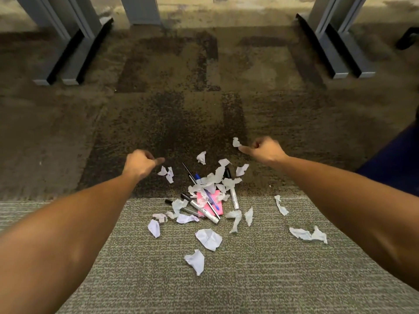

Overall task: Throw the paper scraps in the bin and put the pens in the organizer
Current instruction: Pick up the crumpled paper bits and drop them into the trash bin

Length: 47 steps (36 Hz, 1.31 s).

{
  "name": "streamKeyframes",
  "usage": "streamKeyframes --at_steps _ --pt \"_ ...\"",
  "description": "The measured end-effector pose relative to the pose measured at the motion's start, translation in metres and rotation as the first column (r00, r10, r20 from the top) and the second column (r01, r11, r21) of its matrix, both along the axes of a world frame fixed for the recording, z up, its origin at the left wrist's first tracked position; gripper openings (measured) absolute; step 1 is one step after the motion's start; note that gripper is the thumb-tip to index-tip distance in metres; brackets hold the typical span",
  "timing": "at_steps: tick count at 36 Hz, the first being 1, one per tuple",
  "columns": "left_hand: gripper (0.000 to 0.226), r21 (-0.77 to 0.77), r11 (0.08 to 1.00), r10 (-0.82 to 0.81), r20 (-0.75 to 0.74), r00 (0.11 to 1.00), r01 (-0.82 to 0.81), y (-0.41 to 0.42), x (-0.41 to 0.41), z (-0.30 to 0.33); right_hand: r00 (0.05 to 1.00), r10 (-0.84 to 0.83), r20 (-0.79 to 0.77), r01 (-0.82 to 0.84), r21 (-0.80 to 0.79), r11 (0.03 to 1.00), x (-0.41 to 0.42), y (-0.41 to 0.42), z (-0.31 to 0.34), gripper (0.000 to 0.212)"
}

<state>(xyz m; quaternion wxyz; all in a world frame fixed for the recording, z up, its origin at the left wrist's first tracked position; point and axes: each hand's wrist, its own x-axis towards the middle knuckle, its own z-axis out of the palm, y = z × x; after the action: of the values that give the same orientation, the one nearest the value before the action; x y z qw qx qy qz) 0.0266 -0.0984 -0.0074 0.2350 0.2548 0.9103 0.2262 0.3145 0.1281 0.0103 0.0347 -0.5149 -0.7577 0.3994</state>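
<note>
1. The torn, crumpled paper scraps [208, 239] are white, a few kinda pale lilac.
2. A flat square sticky-note pad [209, 206] under them is hot pink.
3. The plastic pens [201, 208]: black caps, silvery-white barrels, one blue.
4. The woven carpet [249, 279] is grey-green with fine stripes up close, mottled dark brown farther out.
5. The metal desk legs [335, 41] are blue-grey.

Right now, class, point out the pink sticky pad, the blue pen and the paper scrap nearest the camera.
pink sticky pad [205, 209]: head view, on its bare pink lower part.
blue pen [215, 203]: head view, on its barrel.
nearest paper scrap [195, 261]: head view, on its middle.
</note>
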Motion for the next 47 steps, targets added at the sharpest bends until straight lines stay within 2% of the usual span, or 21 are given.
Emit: streamKeyframes --at_steps 5,7,11,13,18,21,24,28,34,36,38,44,47 --pt "0.023 -0.010 1.000 -0.011 0.065 0.998 0.012 0.004 0.004 -0.017 0.997 0.066 0.029 -0.066 0.012 0.998 -0.004 -0.001 -0.020 0.026" --pt "0.027 -0.028 0.999 -0.036 0.066 0.997 0.038 0.006 0.006 -0.024 0.994 0.090 0.057 -0.091 0.012 0.996 -0.005 0.000 -0.029 0.021" --pt "0.042 -0.093 0.980 -0.177 0.016 0.984 0.178 0.007 0.008 -0.036 0.984 0.148 0.101 -0.150 0.017 0.988 -0.007 -0.003 -0.046 0.025" --pt "0.042 -0.139 0.957 -0.260 -0.026 0.965 0.254 0.008 0.010 -0.043 0.979 0.171 0.115 -0.176 0.033 0.984 -0.009 -0.004 -0.054 0.028" --pt "0.037 -0.158 0.942 -0.308 -0.065 0.949 0.295 0.008 0.010 -0.054 0.958 0.223 0.179 -0.224 -0.011 0.974 -0.011 -0.006 -0.070 0.045" --pt "0.026 -0.158 0.952 -0.276 -0.075 0.958 0.262 0.008 0.008 -0.054 0.913 0.318 0.254 -0.322 -0.027 0.946 -0.010 -0.006 -0.075 0.047" --pt "0.010 -0.129 0.974 -0.195 -0.081 0.977 0.184 0.006 0.007 -0.055 0.887 0.343 0.310 -0.361 0.001 0.932 -0.010 -0.007 -0.078 0.038" --pt "0.014 -0.162 0.979 -0.131 -0.039 0.991 0.123 0.006 0.008 -0.054 0.866 0.356 0.351 -0.383 0.007 0.924 -0.012 -0.009 -0.078 0.019" --pt "0.010 -0.114 0.987 -0.111 0.015 0.994 0.112 0.003 0.006 -0.043 0.886 0.347 0.309 -0.371 0.022 0.928 -0.006 -0.010 -0.060 0.028" --pt "0.003 -0.072 0.994 -0.077 0.046 0.996 0.080 0.002 0.006 -0.036 0.888 0.356 0.291 -0.376 0.014 0.927 -0.002 -0.012 -0.052 0.024" --pt "0.009 -0.049 0.997 -0.051 0.077 0.996 0.054 0.002 0.006 -0.028 0.889 0.348 0.297 -0.363 -0.004 0.932 0.001 -0.013 -0.044 0.019" --pt "0.022 -0.077 0.983 -0.158 0.098 0.982 0.166 0.000 0.013 -0.005 0.893 0.305 0.331 -0.337 0.043 0.940 0.005 -0.012 -0.019 0.023" --pt "0.013 -0.067 0.979 -0.187 0.071 0.980 0.192 -0.004 0.016 0.008 0.890 0.329 0.314 -0.359 0.041 0.932 0.007 -0.013 -0.008 0.029"
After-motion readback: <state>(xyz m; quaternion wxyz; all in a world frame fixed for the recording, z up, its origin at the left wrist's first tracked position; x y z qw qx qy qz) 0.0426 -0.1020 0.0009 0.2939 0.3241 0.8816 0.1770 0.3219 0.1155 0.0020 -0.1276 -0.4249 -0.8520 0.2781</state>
